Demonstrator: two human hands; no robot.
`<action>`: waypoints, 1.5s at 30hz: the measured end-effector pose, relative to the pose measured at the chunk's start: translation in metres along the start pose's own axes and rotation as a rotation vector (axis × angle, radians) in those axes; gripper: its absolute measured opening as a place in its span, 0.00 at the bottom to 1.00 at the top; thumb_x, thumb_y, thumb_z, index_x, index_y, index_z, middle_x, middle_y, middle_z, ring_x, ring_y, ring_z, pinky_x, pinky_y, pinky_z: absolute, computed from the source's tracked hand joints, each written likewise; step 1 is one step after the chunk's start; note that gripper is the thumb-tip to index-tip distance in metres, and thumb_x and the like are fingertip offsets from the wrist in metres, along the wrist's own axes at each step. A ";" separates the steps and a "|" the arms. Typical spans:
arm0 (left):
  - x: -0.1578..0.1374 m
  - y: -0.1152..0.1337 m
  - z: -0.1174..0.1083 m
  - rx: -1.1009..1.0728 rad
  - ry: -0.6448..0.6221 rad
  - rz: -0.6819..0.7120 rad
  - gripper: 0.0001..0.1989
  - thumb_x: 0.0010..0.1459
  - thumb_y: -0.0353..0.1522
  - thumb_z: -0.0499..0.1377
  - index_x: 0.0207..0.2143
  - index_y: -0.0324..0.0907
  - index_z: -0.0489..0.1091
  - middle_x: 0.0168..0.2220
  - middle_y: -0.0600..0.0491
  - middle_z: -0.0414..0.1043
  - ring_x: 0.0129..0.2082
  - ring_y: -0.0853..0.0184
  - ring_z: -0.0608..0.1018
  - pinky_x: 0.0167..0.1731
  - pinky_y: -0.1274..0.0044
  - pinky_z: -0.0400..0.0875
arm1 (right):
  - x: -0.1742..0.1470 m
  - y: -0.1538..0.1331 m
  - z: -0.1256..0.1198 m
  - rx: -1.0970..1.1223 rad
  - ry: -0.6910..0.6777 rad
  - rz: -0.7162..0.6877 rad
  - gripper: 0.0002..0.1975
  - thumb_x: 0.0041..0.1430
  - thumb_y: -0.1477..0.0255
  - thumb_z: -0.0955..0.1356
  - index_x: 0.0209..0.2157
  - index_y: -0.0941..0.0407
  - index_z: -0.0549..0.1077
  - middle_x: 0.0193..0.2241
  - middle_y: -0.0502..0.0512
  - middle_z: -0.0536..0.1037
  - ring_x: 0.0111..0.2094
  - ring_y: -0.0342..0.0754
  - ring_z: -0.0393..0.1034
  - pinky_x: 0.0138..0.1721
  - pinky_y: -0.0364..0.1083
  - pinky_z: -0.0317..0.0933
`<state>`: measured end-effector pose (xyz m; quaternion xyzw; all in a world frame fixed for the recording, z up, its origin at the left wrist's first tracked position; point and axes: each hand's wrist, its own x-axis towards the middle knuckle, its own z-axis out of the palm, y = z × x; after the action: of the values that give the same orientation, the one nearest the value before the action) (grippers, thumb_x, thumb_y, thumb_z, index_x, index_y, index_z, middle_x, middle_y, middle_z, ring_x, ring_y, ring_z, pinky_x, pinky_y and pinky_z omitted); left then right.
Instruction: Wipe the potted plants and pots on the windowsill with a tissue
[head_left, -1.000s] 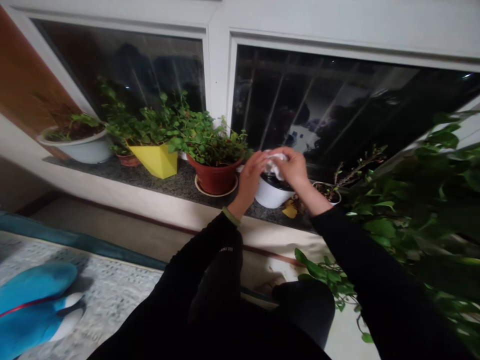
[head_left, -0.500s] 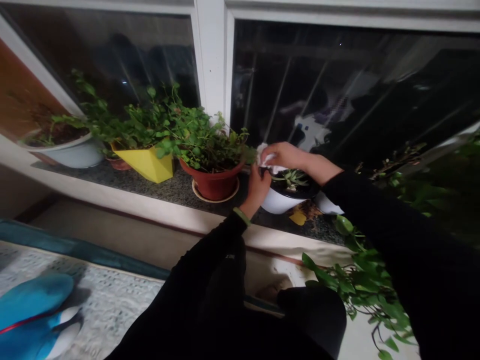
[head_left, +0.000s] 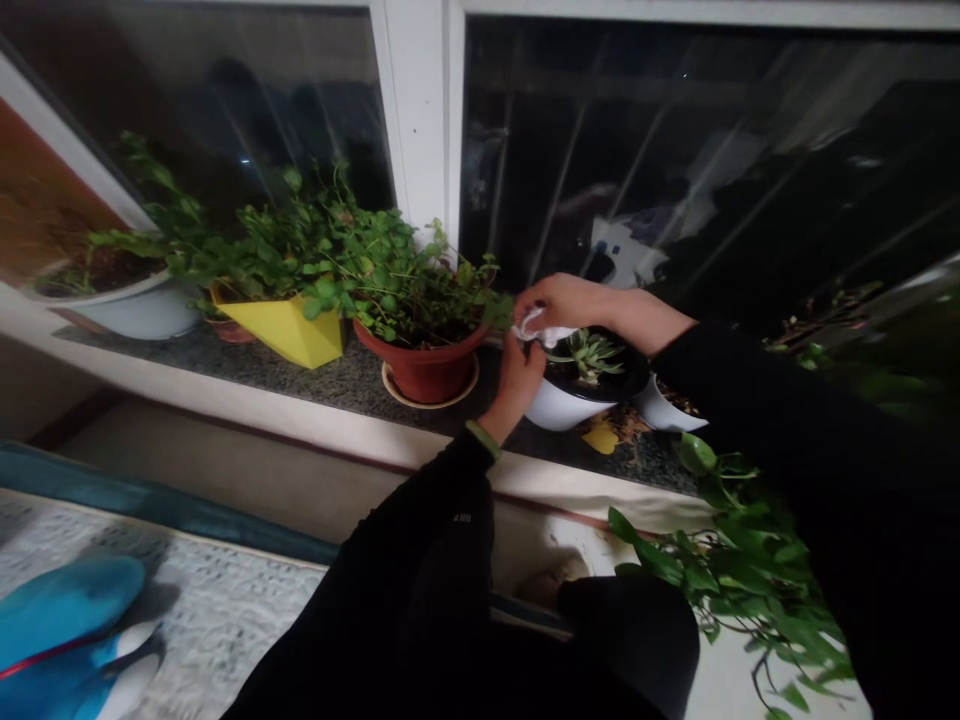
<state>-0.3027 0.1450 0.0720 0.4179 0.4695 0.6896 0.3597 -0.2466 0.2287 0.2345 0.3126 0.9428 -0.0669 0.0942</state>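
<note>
My right hand [head_left: 562,302] is closed round a crumpled white tissue [head_left: 551,332], just above the left rim of a white pot [head_left: 564,405]. Below it my left hand [head_left: 519,378] has its fingers curled up against the tissue, thumb beside the pot's dark rim. What lies between the left fingers is hidden. A spiky succulent [head_left: 590,355] grows in the white pot, close under my right wrist. Left of my hands, a leafy green plant [head_left: 401,265] fills a terracotta pot [head_left: 427,370], its outer leaves reaching the fingertips.
Further left on the stone sill [head_left: 352,395] stand a yellow angular pot [head_left: 300,330] and a pale grey planter [head_left: 142,305]. A yellow leaf [head_left: 601,437] lies by dry debris. Trailing vines [head_left: 742,565] hang at right. Window glass [head_left: 675,150] rises behind. A blue plush toy [head_left: 67,620] lies lower left.
The tissue and fingers have shifted slightly at the white pot's left rim. My right forearm has moved a little right, and more of the small pot beside it shows.
</note>
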 end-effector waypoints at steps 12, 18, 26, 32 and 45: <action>-0.003 0.015 0.003 -0.106 -0.017 -0.174 0.32 0.67 0.22 0.55 0.72 0.37 0.57 0.73 0.40 0.66 0.75 0.62 0.67 0.75 0.71 0.58 | 0.005 0.031 0.000 -0.054 0.081 0.128 0.12 0.58 0.59 0.76 0.39 0.50 0.87 0.33 0.50 0.86 0.38 0.50 0.77 0.41 0.46 0.65; -0.004 0.014 0.000 -0.092 -0.001 -0.131 0.32 0.67 0.23 0.54 0.72 0.38 0.57 0.74 0.40 0.64 0.75 0.61 0.66 0.76 0.70 0.57 | 0.003 0.033 0.002 -0.050 0.071 0.081 0.11 0.58 0.64 0.75 0.42 0.50 0.87 0.36 0.49 0.87 0.40 0.49 0.78 0.42 0.45 0.65; -0.005 0.024 -0.001 -0.054 -0.048 -0.210 0.30 0.69 0.23 0.52 0.72 0.37 0.59 0.75 0.42 0.61 0.76 0.63 0.65 0.76 0.72 0.55 | -0.017 0.070 -0.001 -0.148 0.175 0.272 0.05 0.57 0.69 0.76 0.36 0.50 0.87 0.34 0.51 0.87 0.40 0.52 0.80 0.42 0.47 0.67; -0.006 0.026 -0.003 -0.010 -0.072 -0.157 0.29 0.69 0.23 0.50 0.71 0.33 0.60 0.74 0.38 0.63 0.75 0.62 0.67 0.76 0.71 0.55 | 0.002 0.037 0.003 -0.103 0.152 0.181 0.08 0.61 0.68 0.75 0.41 0.51 0.88 0.40 0.50 0.88 0.45 0.50 0.80 0.46 0.45 0.67; -0.006 0.023 -0.004 -0.012 -0.071 -0.179 0.30 0.70 0.26 0.50 0.73 0.37 0.59 0.74 0.42 0.63 0.75 0.65 0.66 0.76 0.74 0.54 | -0.081 0.106 0.003 -0.154 0.212 0.478 0.08 0.58 0.63 0.75 0.36 0.51 0.86 0.30 0.51 0.86 0.35 0.49 0.78 0.36 0.45 0.66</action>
<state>-0.3062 0.1316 0.0917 0.3964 0.4878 0.6420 0.4390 -0.1184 0.2656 0.2420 0.5234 0.8492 0.0623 0.0315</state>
